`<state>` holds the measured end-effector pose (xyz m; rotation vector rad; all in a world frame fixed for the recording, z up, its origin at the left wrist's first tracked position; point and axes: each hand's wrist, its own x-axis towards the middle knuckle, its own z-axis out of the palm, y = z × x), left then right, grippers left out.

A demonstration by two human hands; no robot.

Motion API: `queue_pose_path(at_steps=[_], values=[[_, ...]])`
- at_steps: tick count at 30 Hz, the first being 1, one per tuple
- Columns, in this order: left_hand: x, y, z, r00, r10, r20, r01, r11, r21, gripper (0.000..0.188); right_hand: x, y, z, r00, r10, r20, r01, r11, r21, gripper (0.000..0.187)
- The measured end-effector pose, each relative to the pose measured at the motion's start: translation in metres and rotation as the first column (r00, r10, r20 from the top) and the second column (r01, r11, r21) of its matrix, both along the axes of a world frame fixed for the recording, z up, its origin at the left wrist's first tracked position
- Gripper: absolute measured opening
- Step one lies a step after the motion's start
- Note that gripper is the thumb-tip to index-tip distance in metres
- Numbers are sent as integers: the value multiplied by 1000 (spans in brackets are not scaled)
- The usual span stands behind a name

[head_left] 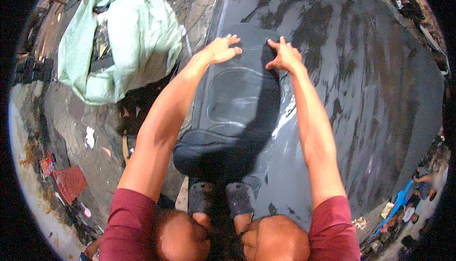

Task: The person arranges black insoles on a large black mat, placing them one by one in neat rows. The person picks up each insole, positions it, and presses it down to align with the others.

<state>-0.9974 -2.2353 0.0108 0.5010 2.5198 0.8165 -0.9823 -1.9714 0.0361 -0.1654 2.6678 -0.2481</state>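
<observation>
Left hand (223,51) at twelve, right hand (286,58) at one, both spread open, gripping nothing visible; the mat (235,97), dead centre, looks partly flat: level toward twelve, bulkily curled at six.

I see 1 left hand (222,50) and 1 right hand (285,55), so that makes 2 hands. I count 2 bare arms (316,133), 2 dark red sleeves (128,223), 2 knees (280,237) and 2 dark shoes (200,195). There is 1 long black pad (232,95) on 1 big dark sheet (346,104). I count 1 pale green sack (137,42), 1 red mesh piece (70,183) and 1 blue strip (398,201). The people (418,195) at the right edge are too small for me to count.
</observation>
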Motion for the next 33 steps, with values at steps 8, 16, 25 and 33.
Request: queue_pose_path(at_steps=[8, 16, 25, 33], values=[[238, -83, 33, 971, 153, -186, -117, 974, 193, 44, 187, -34, -7, 810, -253, -529, -111, 820, -561, 28], [327, -93, 51, 991, 124, -46, -128, 988, -88, 80, 359, -99, 33, 983, 74, -169, -125, 940, -317, 95], [264, -126, 61, 786, -67, 615, -40, 987, 159, 78, 360, -99, 38, 996, -72, -46, 38, 858, -512, 99], [282, -130, 106, 757, 49, 652, -375, 849, 371, 88, 350, -95, 57, 963, -168, -213, -23, 732, -681, 66]])
